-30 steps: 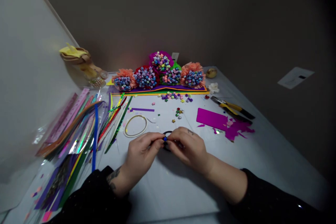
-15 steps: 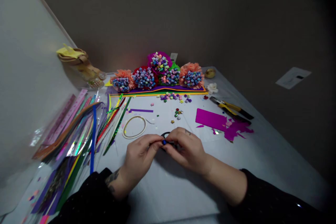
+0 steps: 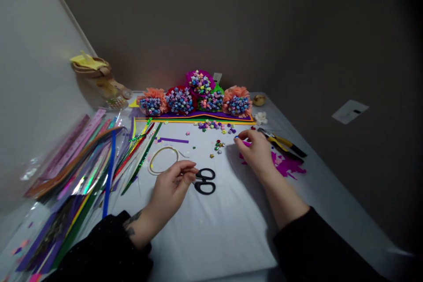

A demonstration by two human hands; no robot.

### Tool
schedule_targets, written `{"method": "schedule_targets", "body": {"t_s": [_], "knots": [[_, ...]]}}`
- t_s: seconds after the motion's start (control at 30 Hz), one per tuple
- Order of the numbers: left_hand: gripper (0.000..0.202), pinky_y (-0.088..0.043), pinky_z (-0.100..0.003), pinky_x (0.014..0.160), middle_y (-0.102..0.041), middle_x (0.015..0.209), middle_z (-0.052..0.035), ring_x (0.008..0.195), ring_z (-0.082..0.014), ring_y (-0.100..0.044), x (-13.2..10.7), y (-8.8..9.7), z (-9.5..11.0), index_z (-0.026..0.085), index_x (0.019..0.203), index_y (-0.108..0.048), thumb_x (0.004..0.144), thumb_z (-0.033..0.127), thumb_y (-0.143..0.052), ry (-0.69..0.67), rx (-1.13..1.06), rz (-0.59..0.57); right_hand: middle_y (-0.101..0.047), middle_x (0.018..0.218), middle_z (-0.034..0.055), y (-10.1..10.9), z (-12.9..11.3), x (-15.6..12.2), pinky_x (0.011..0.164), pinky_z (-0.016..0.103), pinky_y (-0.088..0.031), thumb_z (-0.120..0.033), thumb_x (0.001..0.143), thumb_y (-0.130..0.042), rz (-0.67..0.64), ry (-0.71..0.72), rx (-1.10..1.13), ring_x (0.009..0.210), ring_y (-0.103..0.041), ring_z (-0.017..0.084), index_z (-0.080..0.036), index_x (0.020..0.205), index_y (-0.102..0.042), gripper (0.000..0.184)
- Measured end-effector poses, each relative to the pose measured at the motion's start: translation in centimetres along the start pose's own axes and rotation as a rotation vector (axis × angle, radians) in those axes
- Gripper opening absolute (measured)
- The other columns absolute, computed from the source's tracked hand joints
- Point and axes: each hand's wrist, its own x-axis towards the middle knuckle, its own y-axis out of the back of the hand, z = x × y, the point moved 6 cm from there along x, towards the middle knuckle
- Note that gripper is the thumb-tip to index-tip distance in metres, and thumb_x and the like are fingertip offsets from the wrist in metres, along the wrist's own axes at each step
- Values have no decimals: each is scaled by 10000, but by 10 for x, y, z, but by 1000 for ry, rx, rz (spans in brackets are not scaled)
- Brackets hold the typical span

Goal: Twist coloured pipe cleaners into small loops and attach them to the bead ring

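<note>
My right hand [image 3: 256, 152] reaches out over the white table [image 3: 214, 229], its fingertips pinched on a tiny blue paper star [image 3: 235, 137] just beside the scattered loose stars [image 3: 216, 126]. It partly covers a magenta paper sheet and scraps [image 3: 286, 165]. My left hand [image 3: 172, 185] rests nearer to me, fingers curled with thumb against forefinger and nothing visible in them. Its fingertips sit next to the handles of black scissors [image 3: 205, 180], which lie flat on the table. A gold ribbon loop [image 3: 161, 160] lies just beyond the left hand.
Star-filled paper bouquets [image 3: 194, 97] line the back edge on coloured foam sheets. A fan of coloured paper strips [image 3: 82, 163] covers the left side. Yellow-handled pliers [image 3: 280, 143] lie right of my right hand. A wooden hand model [image 3: 95, 77] stands back left, by the wall.
My hands, joined over the scissors around the blue star, have parted. The right hand moved forward and right with the star; the left stayed back. The scissors now show fully.
</note>
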Motion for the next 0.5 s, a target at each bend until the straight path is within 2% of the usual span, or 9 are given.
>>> {"method": "schedule_targets", "body": {"t_s": [0.13, 0.27, 0.4, 0.5], "knots": [[205, -573, -252, 612, -725, 863, -88, 719, -152, -692, 0, 1, 5, 144, 1009, -614, 869, 278, -546, -39, 42, 5, -630, 855, 82, -28, -6, -1, 777, 368, -407, -251, 771, -590, -145, 131, 17, 866, -543, 251, -189, 783, -630, 75], [203, -567, -250, 610, -728, 851, -85, 714, -154, -690, 0, 2, 7, 146, 1001, -617, 872, 281, -538, -64, 74, 15, -626, 873, 89, -38, -11, -3, 797, 391, -412, -266, 786, -585, -151, 139, 26, 902, -532, 266, -189, 811, -645, 100], [196, -562, -238, 594, -726, 840, -84, 698, -152, -689, 1, 1, 8, 151, 994, -622, 869, 281, -542, -85, 83, 5, -639, 863, 99, -29, -10, -1, 784, 402, -432, -218, 798, -540, -76, 120, 82, 861, -559, 259, -168, 831, -654, 128], [202, -564, -241, 613, -722, 858, -86, 727, -154, -689, 1, 1, 7, 153, 1000, -614, 883, 290, -522, -99, 83, 1, -653, 865, 83, -3, -9, -2, 757, 383, -460, -204, 828, -505, 58, 65, 245, 819, -583, 226, -163, 864, -654, 158]]}}
